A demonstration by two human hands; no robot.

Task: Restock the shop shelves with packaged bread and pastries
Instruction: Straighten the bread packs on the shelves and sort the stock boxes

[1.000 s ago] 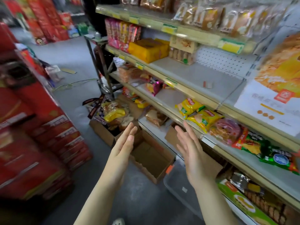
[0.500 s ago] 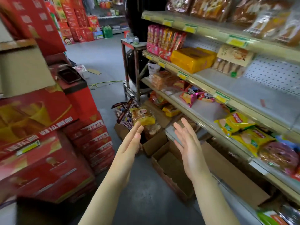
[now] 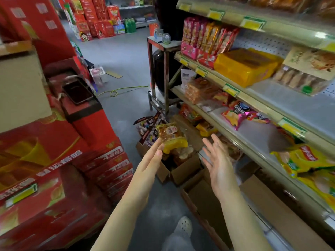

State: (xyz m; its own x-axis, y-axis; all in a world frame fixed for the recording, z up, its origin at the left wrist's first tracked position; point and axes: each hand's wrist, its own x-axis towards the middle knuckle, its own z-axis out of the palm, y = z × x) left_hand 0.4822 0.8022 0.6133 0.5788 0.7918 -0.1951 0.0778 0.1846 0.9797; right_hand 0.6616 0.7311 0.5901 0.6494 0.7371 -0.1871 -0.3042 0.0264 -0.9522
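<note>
Closer now to the open brown cardboard carton [image 3: 178, 171] of bagged bread, we reach with both palms facing, ready to scoop. Our left hand [image 3: 151, 160] is spread flat and empty; just beyond its fingertips sits the yellow-wrapped loaf [image 3: 171, 136]. Our right hand [image 3: 220, 166], equally empty, opens beside the half-bare beige metal shelf [image 3: 253, 131].

Aisle floor, grey. Both hands raised, palms facing each other, fingers spread, nothing held: left hand [image 3: 151, 161], right hand [image 3: 218, 166]. Beyond the left hand's fingertips, an open cardboard box [image 3: 178, 171] on the floor, heaped with packaged bread [image 3: 170, 137]. An empty carton [image 3: 201, 196] sat nearer. Shelves [image 3: 253, 104] to the right, partly stocked; yellow bags [image 3: 306, 160] on the middle tier. Red cartons [image 3: 101, 163] stacked at left.
</note>
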